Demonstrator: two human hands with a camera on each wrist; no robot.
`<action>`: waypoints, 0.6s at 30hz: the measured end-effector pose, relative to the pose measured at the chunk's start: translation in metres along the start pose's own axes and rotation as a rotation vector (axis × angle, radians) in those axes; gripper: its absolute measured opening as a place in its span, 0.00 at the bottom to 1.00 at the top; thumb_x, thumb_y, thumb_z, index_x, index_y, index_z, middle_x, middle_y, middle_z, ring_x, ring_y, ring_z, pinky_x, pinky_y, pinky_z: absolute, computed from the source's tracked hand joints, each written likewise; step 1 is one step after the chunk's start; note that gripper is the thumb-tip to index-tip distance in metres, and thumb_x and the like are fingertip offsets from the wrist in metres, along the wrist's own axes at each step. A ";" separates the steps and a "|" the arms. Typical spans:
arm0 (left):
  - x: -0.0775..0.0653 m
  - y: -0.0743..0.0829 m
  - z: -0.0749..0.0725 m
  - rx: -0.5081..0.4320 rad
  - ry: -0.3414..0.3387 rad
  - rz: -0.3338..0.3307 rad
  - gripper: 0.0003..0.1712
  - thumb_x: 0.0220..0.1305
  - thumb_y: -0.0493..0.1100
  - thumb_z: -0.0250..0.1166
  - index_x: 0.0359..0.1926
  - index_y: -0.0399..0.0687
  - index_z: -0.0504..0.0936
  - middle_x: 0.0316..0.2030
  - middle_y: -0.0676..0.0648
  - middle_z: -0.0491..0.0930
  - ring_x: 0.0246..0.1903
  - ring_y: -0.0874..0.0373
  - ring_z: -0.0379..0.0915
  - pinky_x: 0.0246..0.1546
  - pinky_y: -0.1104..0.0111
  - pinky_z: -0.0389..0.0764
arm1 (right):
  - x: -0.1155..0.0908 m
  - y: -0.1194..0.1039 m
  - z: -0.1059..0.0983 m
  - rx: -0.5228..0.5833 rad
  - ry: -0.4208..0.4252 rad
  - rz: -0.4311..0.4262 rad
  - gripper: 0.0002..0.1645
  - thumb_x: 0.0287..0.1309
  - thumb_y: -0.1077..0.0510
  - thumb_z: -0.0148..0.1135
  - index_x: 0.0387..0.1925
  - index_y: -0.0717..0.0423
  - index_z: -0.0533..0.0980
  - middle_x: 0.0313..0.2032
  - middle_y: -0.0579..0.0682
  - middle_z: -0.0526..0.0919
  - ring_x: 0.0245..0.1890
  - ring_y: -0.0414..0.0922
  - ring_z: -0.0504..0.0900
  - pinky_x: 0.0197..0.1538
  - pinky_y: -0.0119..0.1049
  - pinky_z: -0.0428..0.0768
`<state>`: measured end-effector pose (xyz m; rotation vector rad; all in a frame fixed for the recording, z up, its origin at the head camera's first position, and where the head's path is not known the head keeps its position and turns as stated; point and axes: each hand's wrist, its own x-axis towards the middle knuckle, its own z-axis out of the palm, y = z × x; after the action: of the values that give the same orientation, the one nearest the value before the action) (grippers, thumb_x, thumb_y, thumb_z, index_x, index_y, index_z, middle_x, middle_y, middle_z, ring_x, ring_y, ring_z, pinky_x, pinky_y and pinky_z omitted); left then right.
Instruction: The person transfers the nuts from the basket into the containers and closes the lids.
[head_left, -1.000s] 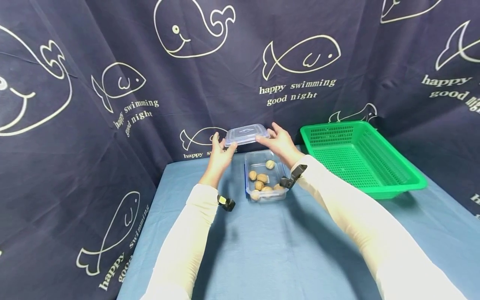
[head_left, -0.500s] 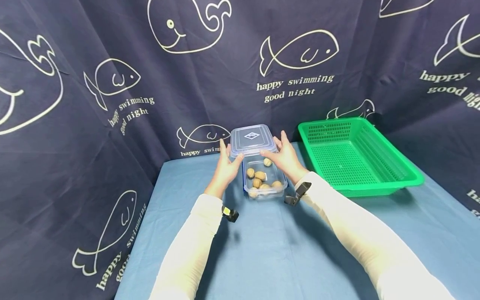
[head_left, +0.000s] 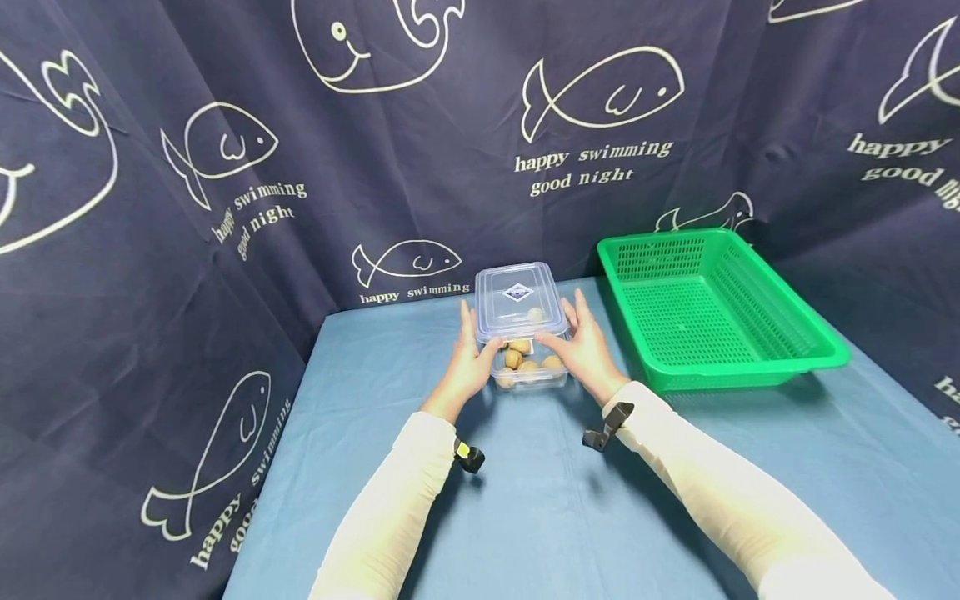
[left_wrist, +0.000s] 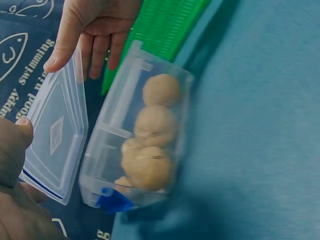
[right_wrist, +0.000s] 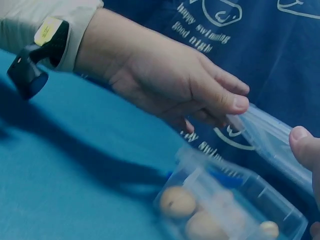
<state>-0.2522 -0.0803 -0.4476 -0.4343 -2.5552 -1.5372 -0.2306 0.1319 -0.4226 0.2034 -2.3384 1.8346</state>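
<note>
A clear plastic lid [head_left: 506, 307] with a diamond-shaped mark is pinched between both hands, above a see-through food container [head_left: 531, 380]. My left hand [head_left: 467, 367] grips the lid's left side, thumb on top. On the opposite side my right hand [head_left: 591, 348] holds it the same way. In the left wrist view the lid [left_wrist: 57, 117] is tilted and apart from the container [left_wrist: 107, 130]. Several walnuts [head_left: 513, 358] lie inside the container. One more shows dimly through the lid. A blue clip [left_wrist: 114, 200] hangs at the container's side.
To the right stands a green plastic basket [head_left: 738, 360] with perforated walls. A blue cloth [head_left: 525, 500] covers the table. Behind it hangs a dark blue curtain [head_left: 420, 183] with white fish drawings.
Both hands have brought the lid down and nearer, from behind the container to over its far part. The lid now hides more of the container. The basket stays where it was.
</note>
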 end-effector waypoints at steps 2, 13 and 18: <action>-0.002 -0.004 0.003 0.012 -0.007 0.005 0.52 0.75 0.42 0.59 0.80 0.41 0.29 0.78 0.34 0.48 0.77 0.43 0.43 0.76 0.53 0.44 | -0.010 -0.007 -0.001 0.008 -0.007 0.010 0.63 0.62 0.62 0.70 0.78 0.66 0.34 0.75 0.68 0.54 0.75 0.60 0.57 0.75 0.49 0.57; -0.014 -0.013 0.010 0.124 -0.125 -0.053 0.50 0.78 0.46 0.53 0.79 0.43 0.25 0.80 0.38 0.38 0.79 0.48 0.29 0.74 0.39 0.37 | -0.012 0.037 0.001 0.045 -0.004 0.014 0.64 0.60 0.62 0.71 0.79 0.64 0.34 0.76 0.65 0.54 0.76 0.57 0.55 0.76 0.47 0.54; -0.017 -0.017 0.011 0.122 -0.130 -0.035 0.51 0.77 0.44 0.55 0.79 0.40 0.26 0.79 0.35 0.43 0.79 0.43 0.31 0.73 0.37 0.39 | -0.010 0.058 0.002 0.021 0.010 0.001 0.66 0.59 0.60 0.73 0.80 0.60 0.35 0.76 0.62 0.55 0.76 0.54 0.56 0.75 0.46 0.55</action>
<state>-0.2404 -0.0807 -0.4717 -0.4925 -2.7510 -1.3966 -0.2325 0.1435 -0.4807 0.1948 -2.3136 1.8573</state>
